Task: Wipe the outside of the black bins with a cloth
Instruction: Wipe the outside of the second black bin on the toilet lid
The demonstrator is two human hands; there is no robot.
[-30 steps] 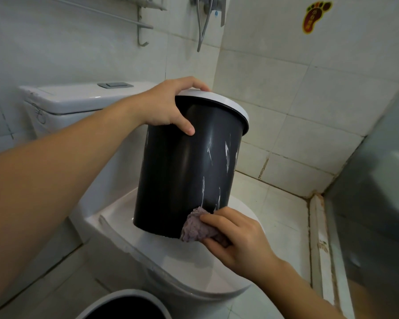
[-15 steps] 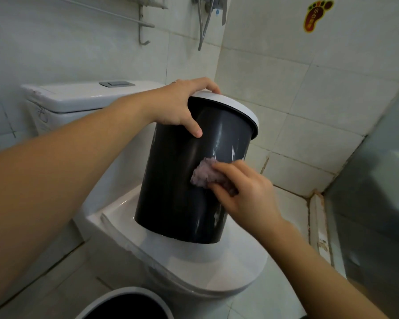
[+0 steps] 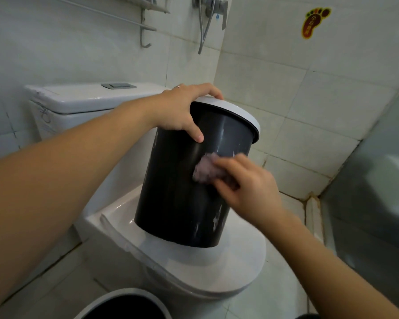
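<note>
The bin (image 3: 184, 180), tilted on the toilet lid (image 3: 217, 268), is gripped at its rim by the left hand (image 3: 182, 109); the cloth (image 3: 205, 170) is pressed against its upper wall by the right hand (image 3: 247, 183), with streaks lying below.

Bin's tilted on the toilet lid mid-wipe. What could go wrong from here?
1. The black bin leans on its bottom edge on the smooth toilet lid; only the left hand at its rim steadies it, so a firm push could slide it off.
2. The right hand pressing the cloth pushes sideways high on the wall, adding tipping force.
3. White streaks near the base remain and may be missed.
</note>
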